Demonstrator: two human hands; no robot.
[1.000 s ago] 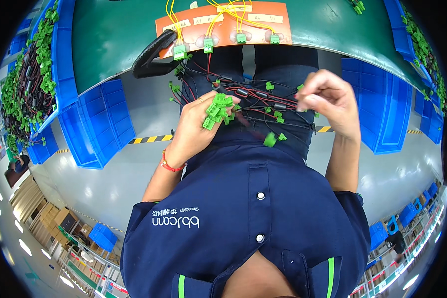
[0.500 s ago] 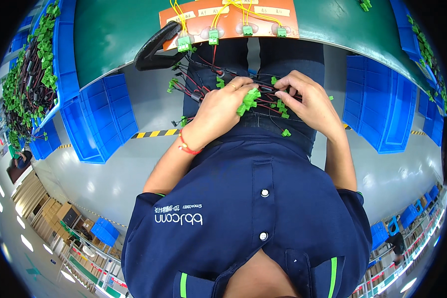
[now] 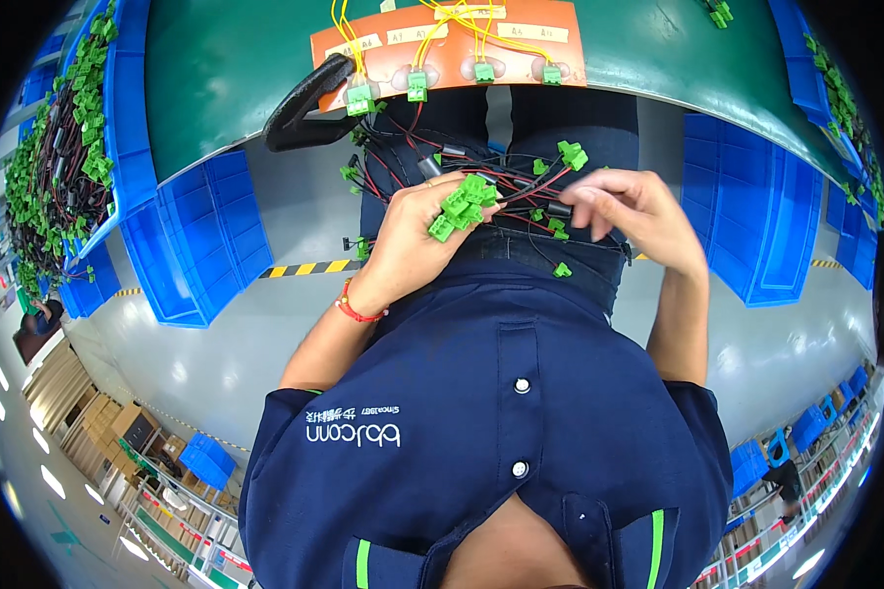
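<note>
1. The cluster of small green plastic connectors [image 3: 462,204] on red and black wires sits clenched in the left hand [image 3: 417,240], near the lap.
2. The right hand [image 3: 631,208] lies just right, its fingers [image 3: 581,196] pinching a black wire sleeve [image 3: 558,209].
3. The green counter [image 3: 226,69] lies beyond.

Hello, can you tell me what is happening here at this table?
A person in a dark blue work shirt handles a bundle of red and black wires with green plug connectors. The left hand holds a cluster of green connectors; the right hand pinches a wire beside it. More connectors hang from an orange board on the green table.
</note>
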